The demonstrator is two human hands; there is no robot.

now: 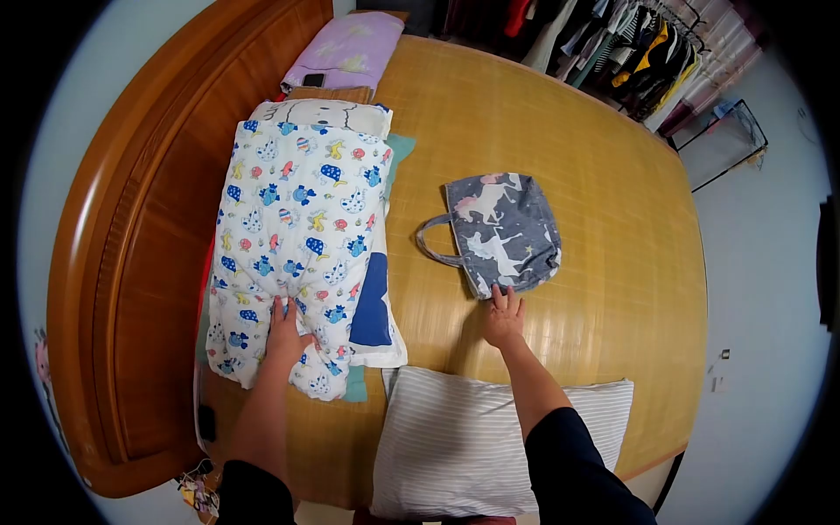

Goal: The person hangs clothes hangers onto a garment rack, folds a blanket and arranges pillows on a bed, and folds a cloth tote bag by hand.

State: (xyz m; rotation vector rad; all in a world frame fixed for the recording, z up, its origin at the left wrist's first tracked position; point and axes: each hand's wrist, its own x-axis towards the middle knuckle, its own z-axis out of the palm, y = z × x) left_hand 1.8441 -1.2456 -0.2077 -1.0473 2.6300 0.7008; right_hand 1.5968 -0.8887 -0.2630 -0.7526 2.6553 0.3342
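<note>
My left hand (pixel 287 337) presses on the lower part of a white quilt (pixel 302 206) printed with blue, red and yellow animals. Its fingers are partly spread, and the cloth puckers around their tips. The quilt lies on pillows beside the headboard. My right hand (pixel 504 319) has its fingers apart, with the fingertips at the lower edge of a grey bag (pixel 516 232) with unicorn prints. That bag lies flat on the bed mat, its handle pointing left.
A striped pillow (pixel 455 437) lies at the near edge of the tan mat (pixel 612 324). The wooden headboard (pixel 131 262) curves along the left. Behind are a purple pillow (pixel 350 48), a dark phone (pixel 313 80) and hanging clothes (pixel 647 61).
</note>
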